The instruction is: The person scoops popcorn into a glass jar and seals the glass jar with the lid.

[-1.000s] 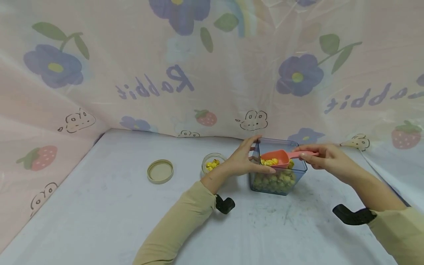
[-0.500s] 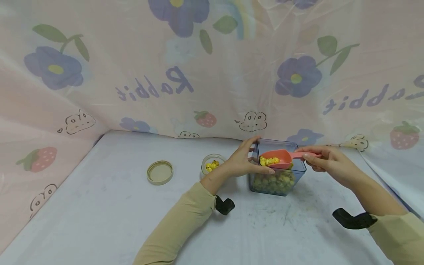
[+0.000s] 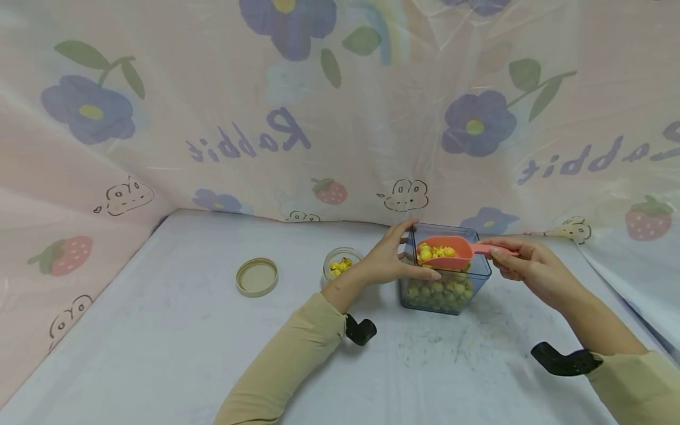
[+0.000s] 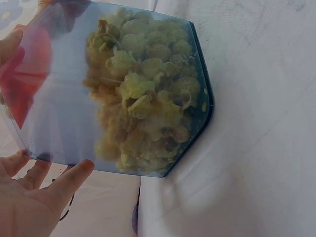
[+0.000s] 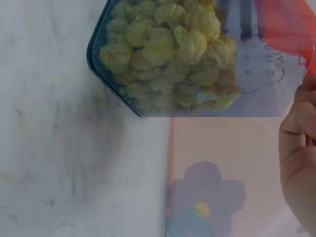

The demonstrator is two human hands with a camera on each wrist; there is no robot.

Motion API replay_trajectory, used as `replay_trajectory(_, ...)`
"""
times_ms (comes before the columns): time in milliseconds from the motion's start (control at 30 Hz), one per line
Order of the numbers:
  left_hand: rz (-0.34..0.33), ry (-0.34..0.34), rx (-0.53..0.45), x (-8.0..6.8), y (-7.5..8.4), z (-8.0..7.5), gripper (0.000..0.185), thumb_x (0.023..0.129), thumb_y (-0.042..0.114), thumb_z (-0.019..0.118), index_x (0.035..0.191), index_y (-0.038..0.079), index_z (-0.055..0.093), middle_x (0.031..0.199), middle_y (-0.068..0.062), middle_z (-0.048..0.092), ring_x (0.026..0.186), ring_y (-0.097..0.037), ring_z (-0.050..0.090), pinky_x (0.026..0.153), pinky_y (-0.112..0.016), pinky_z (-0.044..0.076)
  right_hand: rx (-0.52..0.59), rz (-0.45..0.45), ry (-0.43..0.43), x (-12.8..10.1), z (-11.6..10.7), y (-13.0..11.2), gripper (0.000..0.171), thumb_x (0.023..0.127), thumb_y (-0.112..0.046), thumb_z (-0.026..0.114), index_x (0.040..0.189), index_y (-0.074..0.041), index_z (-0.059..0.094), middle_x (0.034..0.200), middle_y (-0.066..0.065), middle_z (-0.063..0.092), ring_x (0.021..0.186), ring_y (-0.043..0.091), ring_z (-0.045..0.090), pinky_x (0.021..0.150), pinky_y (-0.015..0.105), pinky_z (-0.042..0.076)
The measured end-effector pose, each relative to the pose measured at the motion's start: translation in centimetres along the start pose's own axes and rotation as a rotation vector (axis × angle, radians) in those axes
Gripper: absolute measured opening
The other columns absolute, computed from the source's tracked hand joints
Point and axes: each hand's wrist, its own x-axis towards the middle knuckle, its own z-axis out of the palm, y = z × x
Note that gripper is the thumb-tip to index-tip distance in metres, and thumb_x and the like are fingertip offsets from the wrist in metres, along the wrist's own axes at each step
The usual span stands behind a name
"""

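Observation:
A clear blue-tinted square container [image 3: 475, 282] [image 4: 59, 118] [image 5: 256, 94] stands on the table, partly filled with yellow-green puffed pieces [image 3: 440, 292] [image 4: 143, 98] [image 5: 168, 54]. My left hand [image 3: 395, 260] [image 4: 29, 197] grips its left side, thumb along the near rim and fingers over the far corner. My right hand [image 3: 517, 260] [image 5: 298, 158] pinches the handle of a pink scoop [image 3: 443, 251] [image 4: 27, 74] [image 5: 291, 24]. The scoop hangs over the container's opening, loaded with yellow pieces.
A small glass jar [image 3: 340, 263] with a few yellow pieces stands just left of my left hand. Its beige lid [image 3: 257, 275] lies further left on the white table [image 3: 159, 342]. A flower-print plastic sheet [image 3: 319, 106] walls in the back and sides.
The loaded scoop has risen out of the container and shifted slightly left. My right hand followed it; my left hand stayed put.

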Motion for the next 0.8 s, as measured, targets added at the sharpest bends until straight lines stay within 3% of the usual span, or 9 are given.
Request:
replay_trajectory(433, -0.023, -0.015, 0.03, -0.3, 0.4, -0.2, 0.104, 0.074, 0.032, 0.084, 0.153, 0.033, 0.017, 0.158, 0.007, 0.021, 0.139, -0.019, 0.034, 0.109, -0.035, 0.04, 0.095, 0.029, 0.072, -0.5, 0.5, 0.2, 0.034, 0.101, -0.003, 0.044, 0.112, -0.024, 0.068, 0.086, -0.007, 0.058, 0.065, 0.017, 0.04, 0.053, 0.033, 0.024)
replay_trajectory(567, -0.029, -0.001, 0.104, -0.6, 0.6, -0.2, 0.103, 0.074, 0.037, 0.083, 0.153, 0.033, 0.017, 0.158, 0.006, 0.022, 0.139, -0.019, 0.036, 0.109, -0.041, 0.039, 0.128, 0.008, 0.081, -0.6, 0.7, 0.0, 0.034, 0.1, -0.002, 0.044, 0.113, -0.022, 0.068, 0.087, -0.007, 0.06, 0.066, 0.015, 0.041, 0.054, 0.033, 0.024)
replay_trajectory(800, -0.022, 0.05, 0.244, -1.0, 0.8, -0.3, 0.104, 0.072, 0.048, 0.081, 0.153, 0.026, 0.022, 0.156, 0.001, 0.03, 0.141, -0.021, 0.033, 0.112, -0.05, 0.033, 0.153, 0.019, 0.112, -0.8, 1.1, -0.4, 0.034, 0.1, -0.002, 0.046, 0.112, -0.023, 0.069, 0.092, -0.006, 0.066, 0.073, 0.01, 0.049, 0.057, 0.021, 0.039)
